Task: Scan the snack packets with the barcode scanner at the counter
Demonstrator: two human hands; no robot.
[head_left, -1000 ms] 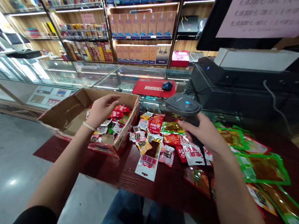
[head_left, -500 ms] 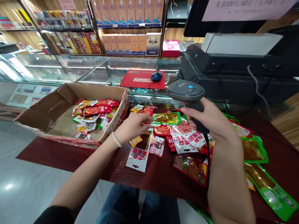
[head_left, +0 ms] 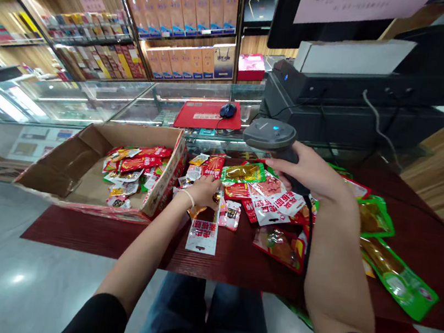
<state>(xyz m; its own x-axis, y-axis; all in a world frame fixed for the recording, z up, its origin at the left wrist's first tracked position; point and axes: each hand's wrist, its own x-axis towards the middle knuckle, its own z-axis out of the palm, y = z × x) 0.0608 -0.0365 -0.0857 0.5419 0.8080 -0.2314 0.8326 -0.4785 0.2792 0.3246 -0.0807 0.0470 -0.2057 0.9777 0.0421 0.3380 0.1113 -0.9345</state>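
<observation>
My right hand (head_left: pixel 309 168) is wrapped round the handle of a dark grey barcode scanner (head_left: pixel 271 134), held up over the packets with its head pointing left. My left hand (head_left: pixel 203 190) is down among the snack packets with its fingers curled; what they pinch is hidden. Under and in front of it lies a white packet with red lettering (head_left: pixel 202 236). Just right of it are a small pink-and-white packet (head_left: pixel 230 215) and a green packet with a golden window (head_left: pixel 244 172). Below the scanner lies another white-and-red packet (head_left: pixel 277 202).
To the left stands an open cardboard box (head_left: pixel 80 167) with several snack packets inside. More green packets (head_left: pixel 401 279) lie at the right of the dark red counter (head_left: pixel 142 252). Behind are a red mouse pad (head_left: pixel 196 114) with a mouse (head_left: pixel 228 110), and black till equipment (head_left: pixel 338 117). The scanner's cable hangs beside my right forearm.
My left hand has moved down onto the packets, uncovering red and small packets behind it. My right hand keeps the scanner in nearly the same place. The view has shifted slightly.
</observation>
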